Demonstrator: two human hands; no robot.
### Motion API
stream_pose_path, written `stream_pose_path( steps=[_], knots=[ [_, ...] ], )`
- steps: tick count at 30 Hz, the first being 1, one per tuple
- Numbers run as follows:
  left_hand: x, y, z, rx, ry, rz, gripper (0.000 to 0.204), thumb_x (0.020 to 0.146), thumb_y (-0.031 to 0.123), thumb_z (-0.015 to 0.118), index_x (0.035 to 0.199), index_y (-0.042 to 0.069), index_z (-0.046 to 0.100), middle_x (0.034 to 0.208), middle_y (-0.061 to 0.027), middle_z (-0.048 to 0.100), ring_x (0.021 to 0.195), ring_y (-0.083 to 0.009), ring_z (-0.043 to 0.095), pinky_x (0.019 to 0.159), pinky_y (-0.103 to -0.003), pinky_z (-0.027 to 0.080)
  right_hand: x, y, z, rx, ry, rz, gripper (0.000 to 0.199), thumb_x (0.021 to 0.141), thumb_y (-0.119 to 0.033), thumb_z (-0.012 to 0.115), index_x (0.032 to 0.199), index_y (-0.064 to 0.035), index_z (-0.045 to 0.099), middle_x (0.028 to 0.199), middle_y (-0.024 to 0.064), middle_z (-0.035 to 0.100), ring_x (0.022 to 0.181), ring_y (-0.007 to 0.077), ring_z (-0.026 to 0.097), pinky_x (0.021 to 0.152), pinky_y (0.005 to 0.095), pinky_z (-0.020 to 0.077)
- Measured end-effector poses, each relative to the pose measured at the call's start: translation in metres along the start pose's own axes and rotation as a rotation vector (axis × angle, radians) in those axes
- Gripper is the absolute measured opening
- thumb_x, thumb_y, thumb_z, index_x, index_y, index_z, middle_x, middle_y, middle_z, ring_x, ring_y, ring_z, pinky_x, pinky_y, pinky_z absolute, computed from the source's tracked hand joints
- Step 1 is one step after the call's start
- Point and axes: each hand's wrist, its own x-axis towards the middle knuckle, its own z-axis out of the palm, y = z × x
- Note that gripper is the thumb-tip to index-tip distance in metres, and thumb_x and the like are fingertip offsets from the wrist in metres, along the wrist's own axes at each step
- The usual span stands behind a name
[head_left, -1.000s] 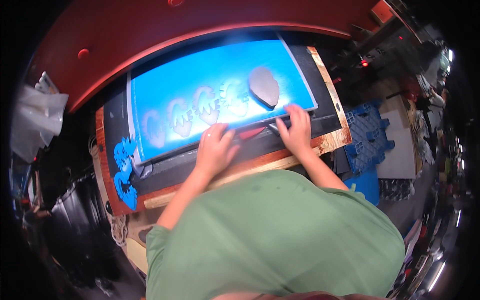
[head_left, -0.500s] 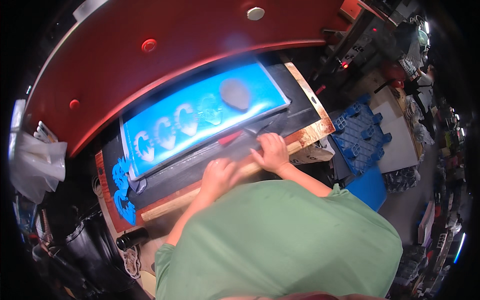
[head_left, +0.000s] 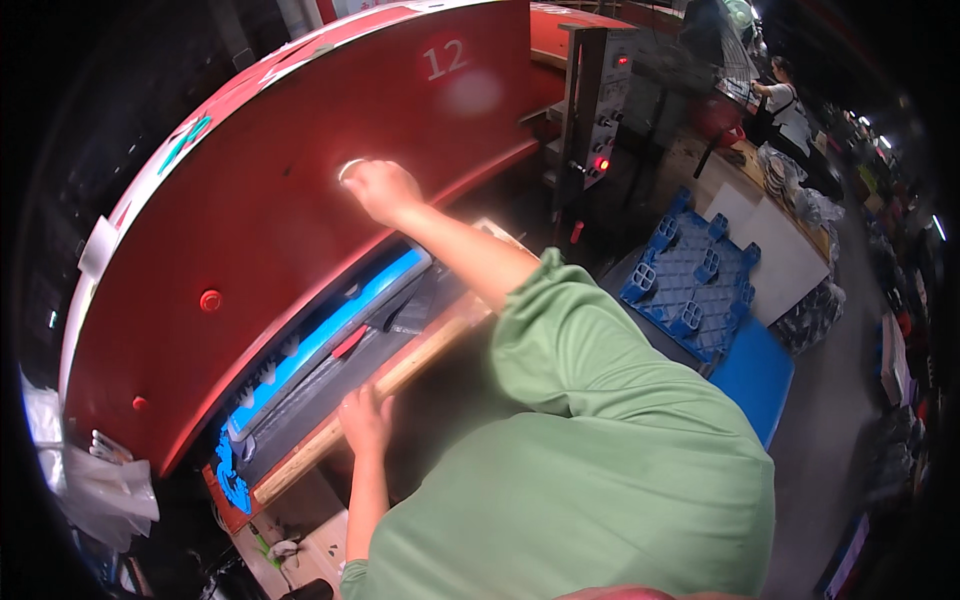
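Note:
My right hand (head_left: 383, 190) is raised to the front of a large red machine panel (head_left: 280, 230). Its fingers are closed at a round pale button (head_left: 350, 170), which they partly cover. My left hand (head_left: 366, 420) rests lower down on a pale wooden edge strip (head_left: 318, 440), its fingers apart and holding nothing. Beyond that strip a blue sheet (head_left: 335, 325) lies on a dark bed, partly hidden under the panel. Pale cut-out shapes (head_left: 267, 375) show on the sheet. A small red strip (head_left: 349, 342) lies beside it.
Blue cut pieces (head_left: 232, 480) lie at the bed's left end. Two red round buttons (head_left: 210, 300) sit on the panel. A control box (head_left: 597, 110) with red lights stands to the right, near a blue plastic pallet (head_left: 700, 275). Another person (head_left: 785, 105) works far off.
My right hand has gone from the wooden edge up to the panel's pale button. My left hand stays at the edge. The view has shifted, and the panel covers more of the sheet.

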Motion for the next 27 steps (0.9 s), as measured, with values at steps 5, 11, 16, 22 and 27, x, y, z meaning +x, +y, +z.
stream_pose_path(
  steps=[5,11,16,22,27],
  knots=[
    [0.022,-0.009,0.010,0.002,-0.032,-0.043,0.044,0.075,0.022,0.080,0.112,0.007,0.061,0.101,-0.0162,0.060,0.096,-0.0375,0.057,0.083,-0.047,0.046,0.013,0.004,-0.014,-0.034,-0.231,0.152,0.025,0.092,-0.037,0.059,0.101,-0.0175,0.073,0.103,0.0095,0.071,0.101,0.0311,0.065,0.086,0.0451,0.0512],
    [0.014,-0.016,0.010,0.004,-0.032,-0.071,0.046,0.076,0.024,0.080,0.115,0.008,0.061,0.103,-0.0145,0.060,0.100,-0.0356,0.057,0.087,-0.046,0.045,-0.045,0.008,-0.012,0.009,-0.369,0.175,0.027,0.088,-0.036,0.066,0.086,-0.0091,0.071,0.091,0.0118,0.071,0.090,0.0339,0.067,0.080,0.0458,0.0538],
    [0.004,-0.035,0.011,0.040,-0.001,-0.076,0.046,0.075,0.025,0.080,0.114,0.008,0.062,0.108,-0.0143,0.061,0.104,-0.0351,0.057,0.091,-0.046,0.044,-0.146,0.012,0.035,0.034,-0.555,0.087,0.024,0.087,-0.028,0.069,0.093,-0.0059,0.068,0.096,0.0171,0.067,0.100,0.0354,0.063,0.086,0.0460,0.0506],
    [-0.010,-0.047,-0.008,-0.019,-0.014,-0.093,0.042,0.076,0.028,0.078,0.108,0.006,0.062,0.097,-0.0146,0.062,0.091,-0.0374,0.060,0.079,-0.047,0.048,-0.231,-0.014,0.058,-0.113,-0.710,-0.067,0.023,0.087,-0.031,0.067,0.085,-0.0087,0.068,0.090,0.0123,0.068,0.093,0.0326,0.064,0.081,0.0456,0.0502],
    [-0.022,-0.060,-0.010,-0.054,0.003,-0.099,0.040,0.074,0.027,0.080,0.105,0.006,0.063,0.093,-0.0126,0.061,0.092,-0.0353,0.059,0.082,-0.045,0.047,-0.252,-0.026,0.067,-0.254,-0.579,-0.064,0.031,0.091,-0.032,0.059,0.079,-0.0045,0.067,0.084,0.0159,0.066,0.088,0.0367,0.062,0.082,0.0502,0.0485]
  ],
)
